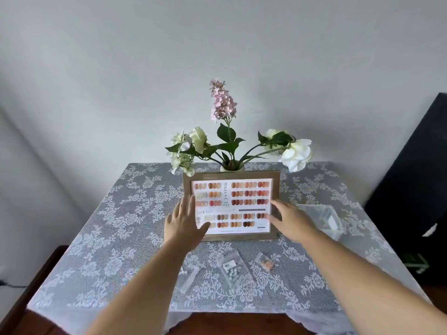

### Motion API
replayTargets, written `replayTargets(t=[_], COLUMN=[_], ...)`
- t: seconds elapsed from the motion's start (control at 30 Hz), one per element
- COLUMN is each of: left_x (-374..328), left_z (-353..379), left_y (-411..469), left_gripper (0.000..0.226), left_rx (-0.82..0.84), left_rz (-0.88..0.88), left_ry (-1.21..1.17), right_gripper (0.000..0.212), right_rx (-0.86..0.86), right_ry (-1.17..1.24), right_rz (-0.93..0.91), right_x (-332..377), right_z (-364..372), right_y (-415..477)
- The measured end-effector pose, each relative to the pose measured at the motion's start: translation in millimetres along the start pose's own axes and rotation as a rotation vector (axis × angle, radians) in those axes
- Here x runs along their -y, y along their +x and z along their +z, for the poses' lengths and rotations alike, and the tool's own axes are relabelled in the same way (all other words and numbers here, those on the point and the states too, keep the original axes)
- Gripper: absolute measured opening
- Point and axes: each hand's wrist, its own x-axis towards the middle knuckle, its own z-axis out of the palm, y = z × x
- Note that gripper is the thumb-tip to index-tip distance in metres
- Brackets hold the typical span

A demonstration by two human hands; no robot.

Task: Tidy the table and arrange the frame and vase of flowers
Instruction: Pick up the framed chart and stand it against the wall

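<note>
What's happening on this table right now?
A person's open left hand and right hand reach to either side of the brown wooden frame holding a nail-colour chart, standing mid-table. No grip has closed yet. The pale vase of white and pink flowers stands directly behind it. Small clear plastic packets lie in front, a clear plastic box at right.

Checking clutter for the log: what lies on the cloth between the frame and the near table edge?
In the head view, three clear packets: a long one left, a labelled one in the middle, and a small one holding orange bits, right, all before the frame.
</note>
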Motion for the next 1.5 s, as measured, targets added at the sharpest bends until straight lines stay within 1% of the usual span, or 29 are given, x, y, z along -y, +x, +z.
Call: replayTargets(t=[0.1,0.17,0.23,0.33,0.4,0.47,0.53,0.7,0.87,1.0,1.1,1.17,1.23,1.33,1.5], left_x=[5.7,11.0,13.5,20.3,24.0,24.5,22.9,16.2,16.5,18.8,27.3,38.1,53.3,83.4,142.7], left_z=[6.6,11.3,12.9,17.0,23.5,25.1,24.1,25.2,23.0,10.7,-2.0,-12.9,-22.7,-38.5,-62.5], left_y=[5.9,13.0,19.7,26.6,33.4,34.5,36.3,41.8,29.9,9.7,-9.7,-27.2,-44.3,-72.7,-109.1], left_gripper=[0.091,0.087,0.073,0.042,0.032,0.025,0.021,0.023,0.024,0.025,0.025,0.024,0.023,0.021,0.020], left_rx=[-0.030,0.004,-0.007,-0.097,-0.116,-0.122,-0.124,-0.166,-0.182,-0.241,-0.302,-0.359,-0.412,-0.475,-0.604], left_rz=[-0.098,-0.166,-0.207,-0.280,-0.355,-0.383,-0.405,-0.474,-0.484,-0.507,-0.554,-0.590,-0.625,-0.666,-0.738], left_ry=[-0.158,-0.289,-0.445,-0.656,-0.753,-0.815,-0.859,-0.872,-0.886,-0.929,-0.956,-0.950,-0.944,-0.949,-0.945], right_gripper=[0.049,0.045,0.043,0.041,0.035,0.026,0.023,0.018,0.018,0.018,0.027,0.031,0.030,0.017,0.010], right_rx=[-0.194,-0.236,-0.231,-0.241,-0.280,-0.339,-0.364,-0.310,-0.281,-0.250,-0.221,-0.182,-0.142,-0.083,-0.009], right_ry=[0.252,0.395,0.504,0.635,0.668,0.700,0.734,0.841,0.851,0.842,0.823,0.826,0.845,0.869,0.902], right_rz=[0.139,0.231,0.284,0.351,0.389,0.394,0.387,0.414,0.352,0.276,0.208,0.159,0.119,0.030,-0.073], right_x=[-6.3,-10.7,-12.0,-10.5,-10.1,-10.7,-11.8,-14.1,-13.4,-5.2,10.0,27.1,47.4,85.5,158.6], right_z=[8.3,13.6,17.8,26.3,35.7,39.7,41.2,44.2,37.8,27.6,22.5,24.1,28.9,39.2,55.3], right_y=[8.5,17.2,27.4,37.5,46.2,46.3,46.4,49.1,43.3,38.9,39.0,38.5,37.6,36.7,38.0])
